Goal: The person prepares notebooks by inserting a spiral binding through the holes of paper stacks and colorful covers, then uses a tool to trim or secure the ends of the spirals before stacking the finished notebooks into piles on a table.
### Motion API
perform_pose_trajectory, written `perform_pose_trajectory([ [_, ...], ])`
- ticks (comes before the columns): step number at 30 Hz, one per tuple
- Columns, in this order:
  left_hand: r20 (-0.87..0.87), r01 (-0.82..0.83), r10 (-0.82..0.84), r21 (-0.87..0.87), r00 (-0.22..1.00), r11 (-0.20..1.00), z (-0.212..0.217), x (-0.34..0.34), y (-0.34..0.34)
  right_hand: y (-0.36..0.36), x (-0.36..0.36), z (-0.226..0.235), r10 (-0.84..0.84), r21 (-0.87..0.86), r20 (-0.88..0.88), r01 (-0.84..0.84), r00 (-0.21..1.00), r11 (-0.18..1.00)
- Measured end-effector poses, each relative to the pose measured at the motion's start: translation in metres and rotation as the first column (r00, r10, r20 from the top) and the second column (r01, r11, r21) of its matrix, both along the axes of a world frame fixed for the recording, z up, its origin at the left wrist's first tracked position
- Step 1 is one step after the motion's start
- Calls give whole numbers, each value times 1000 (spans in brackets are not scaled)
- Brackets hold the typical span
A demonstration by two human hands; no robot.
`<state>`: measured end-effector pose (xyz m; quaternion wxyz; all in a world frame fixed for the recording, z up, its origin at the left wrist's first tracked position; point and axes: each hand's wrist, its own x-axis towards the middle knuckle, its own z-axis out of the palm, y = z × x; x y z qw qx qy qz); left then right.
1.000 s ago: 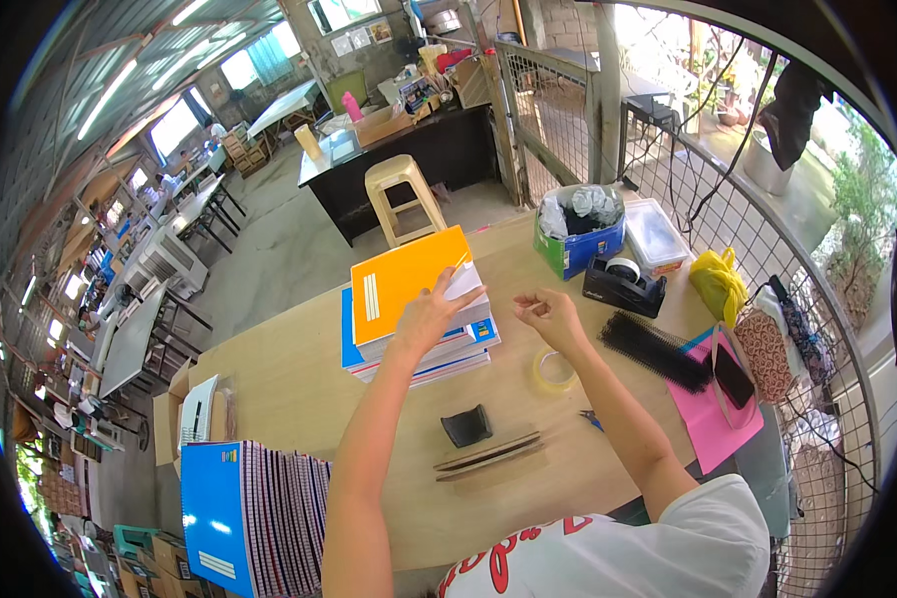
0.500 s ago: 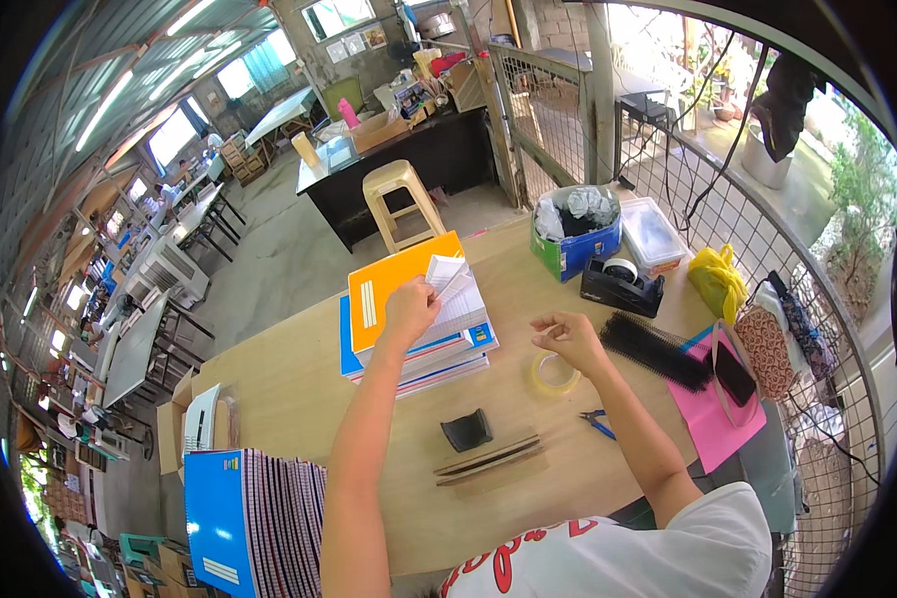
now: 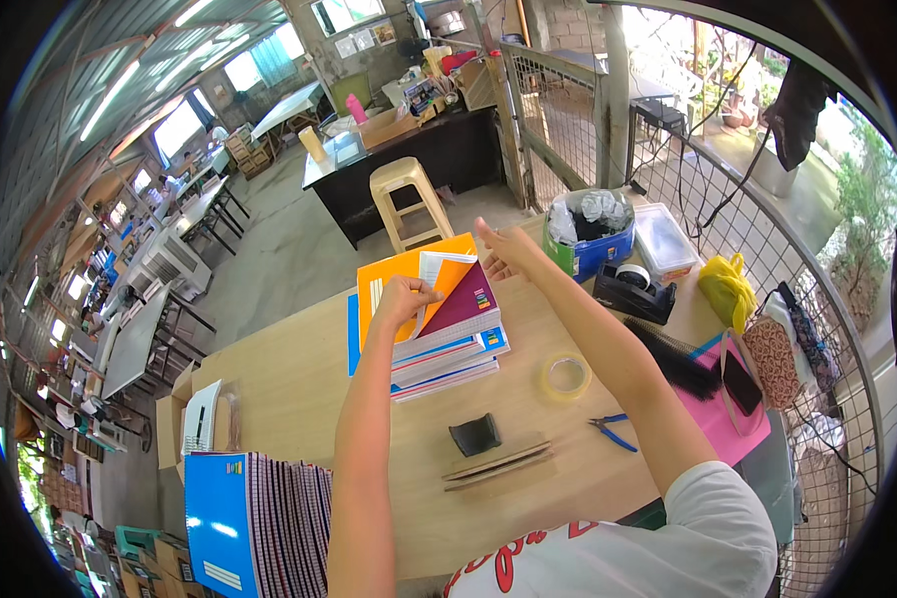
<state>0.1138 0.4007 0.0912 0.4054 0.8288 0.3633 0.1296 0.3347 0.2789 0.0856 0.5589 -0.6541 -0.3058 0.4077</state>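
Note:
On the wooden table a stack of notebooks (image 3: 447, 367) has blue, purple and orange covers. My left hand (image 3: 406, 302) is closed on the orange notebook (image 3: 384, 274) on top, pinching its bent-up cover and pages. Beneath the lifted corner the purple cover (image 3: 470, 301) of another notebook shows. My right hand (image 3: 508, 251) is stretched past the stack's far right corner, fingers spread, holding nothing. A roll of clear tape (image 3: 566, 377) lies right of the stack, with blue-handled pliers (image 3: 613, 432) nearer to me.
At the near left stand spiral-bound blue notebooks (image 3: 216, 518). A black pad (image 3: 475, 436) and thin strips (image 3: 496, 465) lie in front. Rightward are a box with plastic bags (image 3: 598, 249), a tape dispenser (image 3: 636, 291), black spiral coils (image 3: 668, 354) and a yellow bag (image 3: 726, 291).
My right hand has moved up and away from above the tape roll to the stack's far corner. The orange notebook's corner is now folded back, exposing the purple cover.

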Motion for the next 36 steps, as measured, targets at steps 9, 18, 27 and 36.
perform_pose_trajectory([
  [9,401,-210,-98,654,911,727,-42,9,-68,64,19,-49,94,-34,-410,-118,907,992],
  [18,810,-829,413,151,416,538,-84,-145,-61,-71,-121,52,78,598,250,-217,965,771],
  [27,645,-401,531,-354,549,845,-175,-274,-182,-192,-209,-35,204,296,287,-289,936,910],
  [36,667,-383,537,-381,517,842,-216,-329,-206,-177,-261,-109,379,280,182,-417,907,865],
])
